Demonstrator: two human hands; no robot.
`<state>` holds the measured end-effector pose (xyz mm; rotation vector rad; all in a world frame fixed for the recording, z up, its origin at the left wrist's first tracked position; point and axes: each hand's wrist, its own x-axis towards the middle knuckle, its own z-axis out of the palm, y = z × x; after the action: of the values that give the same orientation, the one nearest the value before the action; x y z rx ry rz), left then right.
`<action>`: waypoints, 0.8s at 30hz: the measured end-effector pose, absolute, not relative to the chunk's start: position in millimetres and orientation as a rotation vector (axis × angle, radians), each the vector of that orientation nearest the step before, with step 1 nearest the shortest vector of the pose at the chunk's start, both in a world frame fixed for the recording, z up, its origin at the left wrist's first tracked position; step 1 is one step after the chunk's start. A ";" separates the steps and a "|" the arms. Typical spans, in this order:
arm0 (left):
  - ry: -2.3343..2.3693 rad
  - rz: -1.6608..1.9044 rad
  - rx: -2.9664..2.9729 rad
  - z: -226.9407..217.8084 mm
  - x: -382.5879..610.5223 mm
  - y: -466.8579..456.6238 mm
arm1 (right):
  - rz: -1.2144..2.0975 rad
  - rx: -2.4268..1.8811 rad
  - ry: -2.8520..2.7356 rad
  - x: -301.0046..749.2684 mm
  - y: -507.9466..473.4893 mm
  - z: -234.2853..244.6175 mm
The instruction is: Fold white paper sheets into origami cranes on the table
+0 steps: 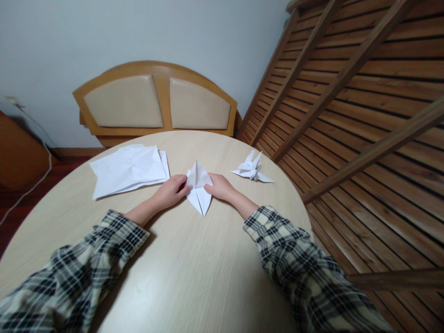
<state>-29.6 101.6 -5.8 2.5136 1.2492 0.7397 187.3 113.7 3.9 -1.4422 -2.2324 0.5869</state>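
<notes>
A half-folded white paper piece (198,188), diamond-shaped with a raised flap, lies on the round pale wooden table (194,268). My left hand (170,191) pinches its left edge with curled fingers. My right hand (219,187) presses and grips its right edge, fingers closed on the paper. Both arms wear plaid sleeves.
A finished white paper crane (252,168) stands on the table to the right. A stack of creased white sheets (129,169) lies at the left. Behind the table leans a wooden padded headboard (156,99). A slatted wooden bed frame (347,92) stands at the right. A cable (41,157) hangs at the left wall.
</notes>
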 end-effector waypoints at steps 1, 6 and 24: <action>1.249 0.744 2.516 -6.0 -29.6 101.7 | 0.569 -1.461 -2.226 185.9 113.3 3.4; 1.260 0.737 2.522 -5.9 -29.1 101.8 | 0.559 -1.457 -2.168 183.2 113.1 0.2; 1.251 0.738 2.529 -5.6 -29.4 100.2 | 0.526 -1.488 -2.031 182.1 114.2 -6.0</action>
<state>-29.4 100.2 -5.6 2.5286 1.2515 0.7380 182.1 114.2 -6.0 -1.4883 -2.0313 0.5259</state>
